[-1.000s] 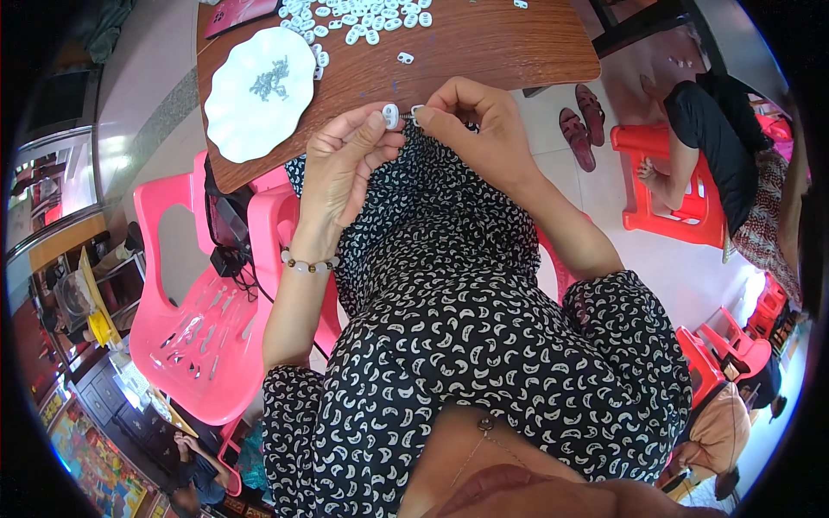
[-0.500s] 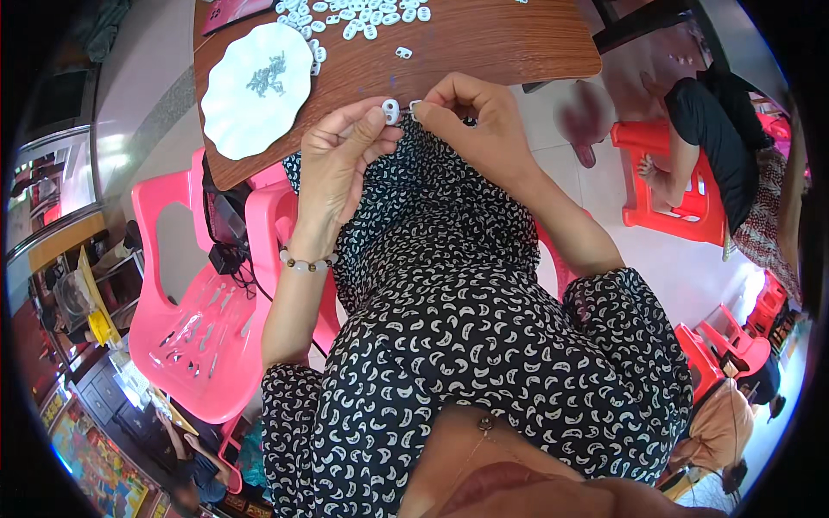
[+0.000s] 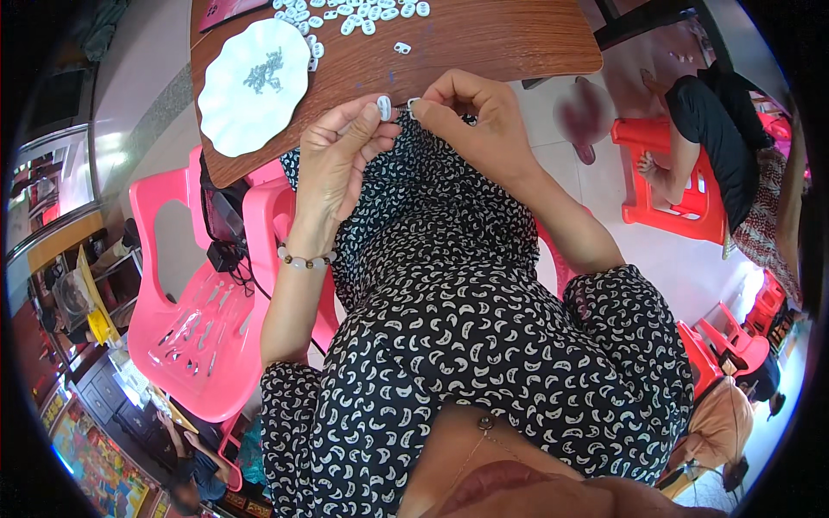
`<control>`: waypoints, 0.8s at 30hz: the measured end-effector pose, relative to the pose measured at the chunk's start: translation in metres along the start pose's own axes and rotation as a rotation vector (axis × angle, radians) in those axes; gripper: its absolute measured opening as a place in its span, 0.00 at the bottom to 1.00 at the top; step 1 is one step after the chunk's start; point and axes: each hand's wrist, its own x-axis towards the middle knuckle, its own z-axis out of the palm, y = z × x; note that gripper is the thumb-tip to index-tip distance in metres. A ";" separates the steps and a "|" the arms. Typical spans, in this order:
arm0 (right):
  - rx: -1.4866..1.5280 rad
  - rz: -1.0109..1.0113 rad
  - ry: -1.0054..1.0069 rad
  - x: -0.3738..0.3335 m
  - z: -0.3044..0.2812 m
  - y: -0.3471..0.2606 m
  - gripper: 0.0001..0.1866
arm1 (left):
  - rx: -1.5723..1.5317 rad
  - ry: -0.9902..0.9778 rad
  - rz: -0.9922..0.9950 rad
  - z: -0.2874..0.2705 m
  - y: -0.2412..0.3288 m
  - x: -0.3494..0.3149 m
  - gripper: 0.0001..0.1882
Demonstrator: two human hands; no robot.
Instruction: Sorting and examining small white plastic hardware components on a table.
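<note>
Between the thumb and fingers of my left hand (image 3: 341, 147) is a white oval cord lock (image 3: 384, 107) with holes through it, held upright. Just to its right, my right hand (image 3: 475, 121) pinches a smaller white plastic piece (image 3: 413, 104); a thin, dark, spring-like bit sticks out from it toward the cord lock. The two pieces are close but apart, over my lap just off the table edge. A white scalloped plate (image 3: 224, 104) on the table carries a heap of small metal springs (image 3: 264, 72).
Several white cord locks (image 3: 370, 12) lie scattered at the far side of the brown table (image 3: 484, 43), one single piece (image 3: 402, 48) nearer me. A pink chair (image 3: 199, 345) with a black bag stands at my left. Another person's leg (image 3: 682, 164) and a red stool (image 3: 639, 211) are at right.
My left hand has turned the cord lock slightly, so its holes face me less. Both hands otherwise keep their places and grips.
</note>
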 end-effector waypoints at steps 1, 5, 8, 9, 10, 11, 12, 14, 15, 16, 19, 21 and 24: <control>0.001 0.012 -0.011 0.000 0.000 0.000 0.08 | 0.009 0.001 0.001 0.000 0.000 0.000 0.12; 0.010 0.012 -0.011 -0.001 0.001 0.001 0.08 | 0.026 -0.001 0.002 0.000 -0.001 0.000 0.12; 0.016 0.001 -0.010 0.000 0.001 0.002 0.07 | 0.031 -0.007 0.013 0.001 -0.001 0.000 0.12; -0.002 0.001 -0.008 0.000 0.001 0.002 0.07 | 0.030 -0.007 0.013 0.001 -0.001 0.000 0.12; -0.020 0.001 -0.005 0.000 0.002 0.002 0.07 | 0.031 0.000 0.017 0.001 -0.002 0.000 0.12; -0.020 0.002 -0.006 0.000 0.002 0.003 0.07 | 0.032 0.008 0.022 0.002 -0.002 0.000 0.12; -0.031 0.003 0.000 0.000 0.003 0.003 0.08 | 0.031 0.008 0.021 0.002 -0.002 0.000 0.12; -0.043 0.006 0.005 0.000 0.003 0.003 0.08 | 0.058 0.017 0.042 0.003 -0.001 -0.002 0.12; -0.042 0.005 0.007 0.000 0.002 0.004 0.08 | 0.057 0.018 0.041 0.004 -0.001 -0.002 0.12; -0.042 0.003 0.010 0.000 0.003 0.004 0.08 | 0.069 0.023 0.050 0.004 -0.001 -0.002 0.12; -0.035 -0.006 0.016 0.000 0.004 0.005 0.08 | 0.085 0.028 0.066 0.005 -0.002 -0.002 0.11; -0.032 0.002 0.013 0.000 0.004 0.003 0.08 | 0.091 0.027 0.073 0.005 -0.002 -0.002 0.11; -0.025 0.010 0.006 -0.001 0.005 0.004 0.08 | 0.130 0.030 0.088 0.007 -0.004 -0.002 0.11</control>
